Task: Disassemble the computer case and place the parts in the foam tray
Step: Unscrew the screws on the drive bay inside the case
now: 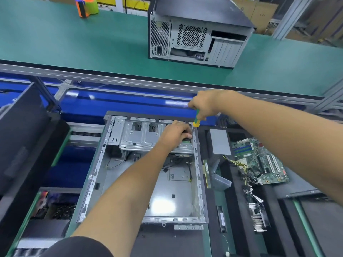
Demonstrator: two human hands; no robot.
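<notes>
An open grey computer case point(104, 156) lies flat in front of me, its floor mostly bare with a few cables. At its far end sits a metal drive cage point(135, 135). My left hand point(175, 133) reaches into the cage's right end, fingers curled round a small part there. My right hand point(203, 104) grips a green and yellow screwdriver point(196, 121), its tip pointing down at the case's far right corner. To the right, the black foam tray point(233, 197) holds a green motherboard point(259, 160), a grey power supply point(220, 139), a memory stick point(207, 173) and a heatsink point(257, 214).
A second, closed computer case point(196, 32) stands on the green belt point(74, 43) beyond. A tape dispenser point(86, 6) sits at the far left. A black panel point(24, 134) leans at my left. A bin of small parts point(53, 206) lies lower left.
</notes>
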